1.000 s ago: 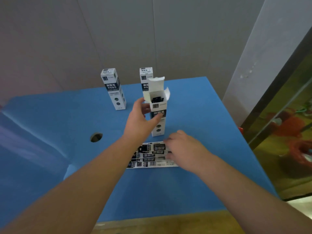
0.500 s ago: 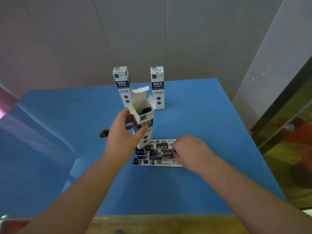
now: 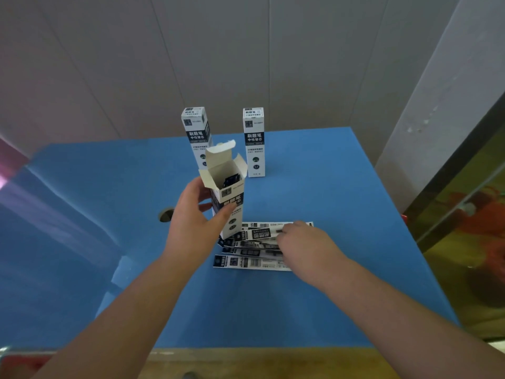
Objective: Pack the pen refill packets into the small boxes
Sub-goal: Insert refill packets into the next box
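Note:
My left hand (image 3: pixel 191 220) grips a tall white-and-black small box (image 3: pixel 228 195), tilted slightly, its top flaps open and dark refill packets showing inside. The box's foot sits by a fanned pile of flat refill packets (image 3: pixel 251 248) lying on the blue table (image 3: pixel 328 187). My right hand (image 3: pixel 303 242) rests on the right end of that pile, fingers curled onto the packets; whether it pinches one is hidden. Two closed boxes stand upright behind: one (image 3: pixel 195 132) at the left, one (image 3: pixel 254 140) at the right.
A round hole (image 3: pixel 166 214) in the table lies left of my left hand. A wooden edge (image 3: pixel 246 359) runs along the table's near side. Grey wall panels rise behind, and a dark-framed glass panel (image 3: pixel 464 187) stands at the right.
My left hand has brought the open box nearer and lower, down beside the packet pile. My right hand stays on the packets, shifted slightly right.

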The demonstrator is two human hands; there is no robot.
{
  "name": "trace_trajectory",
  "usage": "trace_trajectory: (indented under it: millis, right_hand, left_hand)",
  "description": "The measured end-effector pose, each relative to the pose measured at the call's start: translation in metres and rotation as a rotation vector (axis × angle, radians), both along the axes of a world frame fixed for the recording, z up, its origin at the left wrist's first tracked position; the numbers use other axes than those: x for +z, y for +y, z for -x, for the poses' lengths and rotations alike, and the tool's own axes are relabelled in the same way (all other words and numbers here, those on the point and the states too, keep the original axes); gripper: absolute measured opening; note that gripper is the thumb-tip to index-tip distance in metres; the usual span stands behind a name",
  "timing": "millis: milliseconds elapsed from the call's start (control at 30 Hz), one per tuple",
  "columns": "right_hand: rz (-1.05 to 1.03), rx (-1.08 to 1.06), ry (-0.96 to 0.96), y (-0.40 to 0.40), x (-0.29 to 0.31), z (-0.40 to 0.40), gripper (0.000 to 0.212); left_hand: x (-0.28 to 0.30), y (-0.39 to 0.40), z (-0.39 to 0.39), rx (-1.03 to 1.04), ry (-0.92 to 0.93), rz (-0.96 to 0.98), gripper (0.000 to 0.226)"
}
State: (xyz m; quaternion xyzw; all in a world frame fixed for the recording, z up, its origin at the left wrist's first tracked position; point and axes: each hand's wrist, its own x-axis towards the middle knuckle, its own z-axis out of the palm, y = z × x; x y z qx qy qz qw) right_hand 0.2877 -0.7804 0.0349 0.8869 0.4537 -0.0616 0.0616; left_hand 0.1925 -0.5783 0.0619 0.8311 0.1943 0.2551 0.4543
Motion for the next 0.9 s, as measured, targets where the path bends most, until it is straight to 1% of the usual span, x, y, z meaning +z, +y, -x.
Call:
trace_trajectory:
  millis: [133,267,367,433,467,500,567,600,633,700,767,800,833,900]
  right_hand:
    - [-0.040,-0.004,-0.021,-0.004,0.001,0.002,0.019]
    - [-0.072,-0.016,-0.031,-0.006,0.011,-0.003,0.018]
    - [-0.063,-0.021,-0.041,-0.008,0.021,-0.004,0.025]
    - [-0.101,-0.042,-0.078,-0.011,0.035,-0.005,0.019]
    - [-0.165,-0.055,-0.107,-0.013,0.043,-0.005,0.013]
    - [-0.280,-0.065,-0.131,-0.016,0.052,-0.005,0.011]
    - [-0.557,-0.103,-0.126,-0.023,0.071,-0.004,0.020]
    - [-0.701,-0.154,-0.072,-0.026,0.081,-0.003,0.022]
    - [-0.846,-0.223,0.031,-0.028,0.089,-0.003,0.022]
    - [-1.121,-0.363,0.336,-0.027,0.100,-0.003,0.015]
    - [-1.339,-0.387,0.637,-0.021,0.108,0.001,0.005]
    - [-1.429,-0.364,0.735,-0.017,0.111,0.003,0.004]
    - [-1.500,-0.339,0.793,-0.012,0.114,0.006,0.005]
    - [-1.578,-0.314,0.811,-0.003,0.115,0.011,0.009]
  left_hand:
    - [-0.002,0.000,0.001,-0.001,0.013,0.009,0.054]
    - [-0.002,-0.001,0.003,-0.001,0.017,-0.005,0.063]
    - [-0.002,-0.003,0.005,-0.005,0.027,-0.002,0.061]
    - [-0.003,-0.003,0.006,-0.011,0.031,-0.008,0.059]
    - [-0.003,-0.003,0.007,-0.015,0.031,-0.009,0.057]
    - [-0.003,-0.004,0.007,-0.017,0.030,-0.005,0.052]
    - [-0.003,-0.005,0.008,-0.033,0.028,0.003,0.045]
    - [-0.004,-0.006,0.008,-0.046,0.028,0.005,0.044]
    - [-0.005,-0.006,0.008,-0.058,0.029,0.004,0.045]
    - [-0.006,-0.008,0.008,-0.068,0.029,-0.007,0.046]
    - [-0.007,-0.010,0.007,-0.064,0.036,-0.027,0.046]
    - [-0.008,-0.010,0.007,-0.064,0.037,-0.039,0.047]
    - [-0.009,-0.010,0.007,-0.064,0.035,-0.050,0.048]
    - [-0.010,-0.011,0.006,-0.070,0.024,-0.065,0.048]
